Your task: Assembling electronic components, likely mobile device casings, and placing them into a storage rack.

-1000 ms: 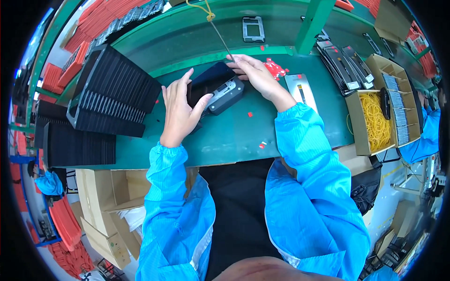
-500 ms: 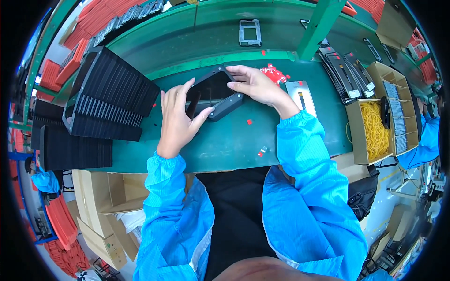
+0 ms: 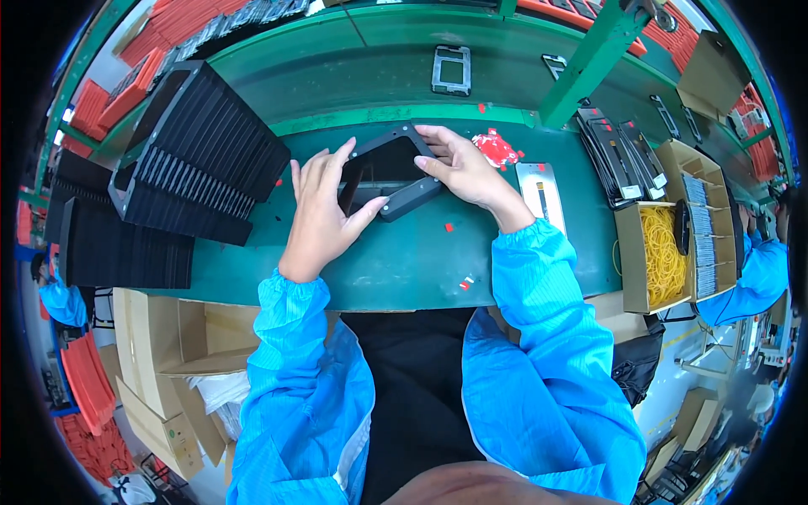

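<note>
Viewing the bench from my remote station, I observe both hands engaged on one black device (image 3: 389,172). The device is located above the middle of the green bench (image 3: 387,273), between the two hands, with its dark glossy face turned up and tilted. I cannot tell whether its underside contacts the surface.

Left hand (image 3: 316,212): gripping the left end of the device. The thumb presses at the near edge; the fingers extend toward the far edge, spread apart.

Right hand (image 3: 468,172): gripping the right end. The thumb lies over the frame; the other fingers reach around the far corner.

Surrounding items, as I view them:

- Left: a tall leaning stack of black frames (image 3: 210,151), with a second black stack (image 3: 126,252) just beside it, nearer the person.
- Beyond the right hand: a pile of red pieces (image 3: 497,148).
- Beside the right wrist: a silver plate (image 3: 529,182) bearing a dark strip.
- Far right: a cardboard box (image 3: 632,261) containing yellow cords (image 3: 663,257), next to a compartment of pale blue strips (image 3: 699,227).
- Behind the device, well apart: a metal frame (image 3: 452,87).
</note>
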`<action>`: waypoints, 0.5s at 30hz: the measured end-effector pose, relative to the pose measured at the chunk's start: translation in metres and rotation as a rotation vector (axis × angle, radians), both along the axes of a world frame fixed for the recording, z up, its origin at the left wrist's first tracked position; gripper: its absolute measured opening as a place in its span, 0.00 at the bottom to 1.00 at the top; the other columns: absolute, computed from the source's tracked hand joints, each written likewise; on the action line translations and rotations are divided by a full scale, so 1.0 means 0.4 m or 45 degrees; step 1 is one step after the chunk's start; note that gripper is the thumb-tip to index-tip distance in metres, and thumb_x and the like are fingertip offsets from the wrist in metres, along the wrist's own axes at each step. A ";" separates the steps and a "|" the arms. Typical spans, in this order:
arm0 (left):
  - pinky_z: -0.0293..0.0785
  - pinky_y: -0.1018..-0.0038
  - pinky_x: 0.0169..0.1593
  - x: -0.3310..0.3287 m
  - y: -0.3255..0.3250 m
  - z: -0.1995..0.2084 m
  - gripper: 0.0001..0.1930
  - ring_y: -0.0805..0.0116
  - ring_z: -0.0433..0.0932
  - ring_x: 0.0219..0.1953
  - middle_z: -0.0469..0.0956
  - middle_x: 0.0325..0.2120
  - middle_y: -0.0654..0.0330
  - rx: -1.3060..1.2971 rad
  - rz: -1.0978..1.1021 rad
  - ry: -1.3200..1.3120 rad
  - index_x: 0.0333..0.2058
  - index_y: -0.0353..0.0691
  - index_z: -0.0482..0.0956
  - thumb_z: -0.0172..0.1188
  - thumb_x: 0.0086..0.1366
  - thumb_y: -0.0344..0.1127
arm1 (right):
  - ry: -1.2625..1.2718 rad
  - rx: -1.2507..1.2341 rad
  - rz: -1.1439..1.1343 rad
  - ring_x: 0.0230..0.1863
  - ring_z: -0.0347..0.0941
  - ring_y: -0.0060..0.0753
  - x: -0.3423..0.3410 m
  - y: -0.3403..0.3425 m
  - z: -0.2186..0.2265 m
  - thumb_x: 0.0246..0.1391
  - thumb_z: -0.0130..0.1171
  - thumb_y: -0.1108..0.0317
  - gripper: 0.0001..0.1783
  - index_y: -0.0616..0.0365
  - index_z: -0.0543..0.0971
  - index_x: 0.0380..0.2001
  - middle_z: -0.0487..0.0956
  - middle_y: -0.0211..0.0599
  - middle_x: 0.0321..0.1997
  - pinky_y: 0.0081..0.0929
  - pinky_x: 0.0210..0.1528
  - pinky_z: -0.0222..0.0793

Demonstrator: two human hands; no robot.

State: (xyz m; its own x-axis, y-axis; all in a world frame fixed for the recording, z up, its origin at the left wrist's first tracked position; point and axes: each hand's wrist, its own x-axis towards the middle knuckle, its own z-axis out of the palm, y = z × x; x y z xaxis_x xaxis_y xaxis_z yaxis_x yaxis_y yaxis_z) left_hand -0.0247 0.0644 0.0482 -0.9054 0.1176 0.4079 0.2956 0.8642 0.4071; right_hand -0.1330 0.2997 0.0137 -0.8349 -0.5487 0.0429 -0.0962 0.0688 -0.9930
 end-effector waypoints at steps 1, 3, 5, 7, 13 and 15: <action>0.44 0.37 0.73 0.005 -0.005 0.007 0.42 0.44 0.66 0.66 0.70 0.59 0.44 0.002 0.006 0.001 0.68 0.43 0.67 0.75 0.57 0.45 | 0.001 0.002 0.006 0.70 0.67 0.47 0.002 -0.002 0.000 0.65 0.63 0.70 0.35 0.63 0.63 0.71 0.71 0.54 0.68 0.40 0.71 0.65; 0.51 0.42 0.72 0.026 -0.018 0.035 0.40 0.42 0.66 0.67 0.69 0.62 0.42 0.121 0.054 0.082 0.67 0.42 0.69 0.74 0.59 0.46 | -0.016 -0.055 -0.018 0.70 0.68 0.44 0.008 -0.005 0.005 0.67 0.61 0.69 0.31 0.61 0.65 0.70 0.72 0.51 0.68 0.40 0.70 0.65; 0.54 0.45 0.72 0.048 -0.043 0.037 0.39 0.41 0.66 0.67 0.68 0.64 0.41 0.179 0.080 0.131 0.67 0.42 0.70 0.73 0.60 0.46 | -0.017 -0.084 -0.028 0.69 0.69 0.43 0.012 -0.007 0.013 0.68 0.59 0.69 0.29 0.61 0.67 0.70 0.72 0.49 0.68 0.40 0.70 0.66; 0.63 0.52 0.69 0.090 -0.084 0.018 0.36 0.41 0.69 0.66 0.67 0.66 0.42 0.104 0.145 -0.143 0.65 0.42 0.73 0.73 0.60 0.47 | 0.422 0.299 0.014 0.69 0.69 0.40 0.017 -0.006 0.027 0.70 0.57 0.67 0.26 0.60 0.70 0.68 0.74 0.45 0.67 0.39 0.69 0.66; 0.75 0.60 0.61 0.086 -0.106 0.089 0.33 0.43 0.74 0.61 0.67 0.67 0.46 -0.017 0.162 -0.399 0.60 0.43 0.80 0.74 0.59 0.49 | 0.678 0.440 0.081 0.57 0.77 0.33 -0.049 0.030 0.048 0.73 0.52 0.61 0.20 0.59 0.76 0.62 0.78 0.37 0.63 0.31 0.59 0.73; 0.75 0.59 0.61 0.079 -0.094 0.085 0.33 0.44 0.75 0.61 0.67 0.67 0.48 -0.063 0.176 -0.444 0.60 0.44 0.80 0.74 0.58 0.50 | 0.271 0.268 -0.358 0.42 0.78 0.26 -0.102 0.038 0.120 0.75 0.49 0.57 0.20 0.59 0.79 0.57 0.82 0.38 0.56 0.22 0.45 0.74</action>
State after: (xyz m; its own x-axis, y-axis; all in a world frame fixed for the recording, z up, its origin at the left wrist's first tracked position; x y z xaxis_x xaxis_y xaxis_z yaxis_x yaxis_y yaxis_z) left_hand 0.0067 0.0267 0.0821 -0.9976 -0.0035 0.0692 0.0259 0.9073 0.4197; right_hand -0.1739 0.3148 0.0616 -0.9384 -0.3151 0.1418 -0.2461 0.3213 -0.9145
